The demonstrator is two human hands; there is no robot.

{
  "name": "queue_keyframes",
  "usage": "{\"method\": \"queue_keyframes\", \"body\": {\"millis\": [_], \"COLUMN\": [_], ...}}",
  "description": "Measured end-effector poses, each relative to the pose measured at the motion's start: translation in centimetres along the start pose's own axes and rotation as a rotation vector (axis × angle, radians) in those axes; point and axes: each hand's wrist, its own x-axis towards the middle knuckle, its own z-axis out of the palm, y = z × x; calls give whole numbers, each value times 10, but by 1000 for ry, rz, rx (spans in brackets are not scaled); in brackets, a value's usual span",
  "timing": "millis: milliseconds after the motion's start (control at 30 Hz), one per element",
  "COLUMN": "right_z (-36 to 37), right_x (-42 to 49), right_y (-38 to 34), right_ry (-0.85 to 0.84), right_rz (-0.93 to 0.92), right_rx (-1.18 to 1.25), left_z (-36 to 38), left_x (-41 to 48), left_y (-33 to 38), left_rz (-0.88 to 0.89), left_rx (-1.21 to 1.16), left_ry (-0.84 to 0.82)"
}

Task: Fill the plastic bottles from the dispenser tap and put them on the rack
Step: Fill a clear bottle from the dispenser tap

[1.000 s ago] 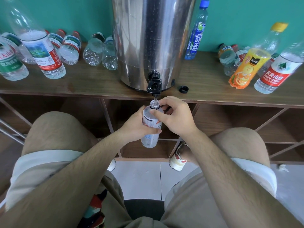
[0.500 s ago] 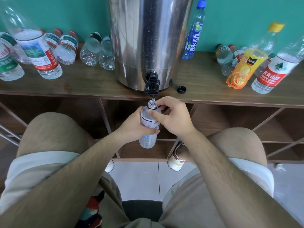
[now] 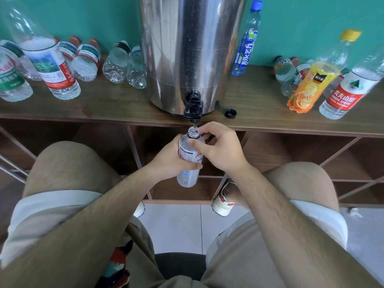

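currently the left grip wraps the bottle under the tap, the right grip pinches its neck; filling seems underway, capping and racking remain

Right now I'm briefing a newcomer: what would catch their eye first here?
The tall steel dispenser stands at centre, its black tap jutting forward. Directly below, the left hand grips an open bottle, the right hand at its neck. An orange juice bottle stands out at right.
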Motion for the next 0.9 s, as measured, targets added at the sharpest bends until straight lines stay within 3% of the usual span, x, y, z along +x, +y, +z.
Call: {"method": "queue_keyframes", "body": {"millis": [900], "right_z": [1], "right_x": [0], "right_y": [2], "right_ry": [3], "right_rz": [-10], "right_rx": [-19], "left_z": [0], "left_x": [-2], "left_y": [3], "left_rz": [-3], "left_rx": [9], "left_ry": [6]}}
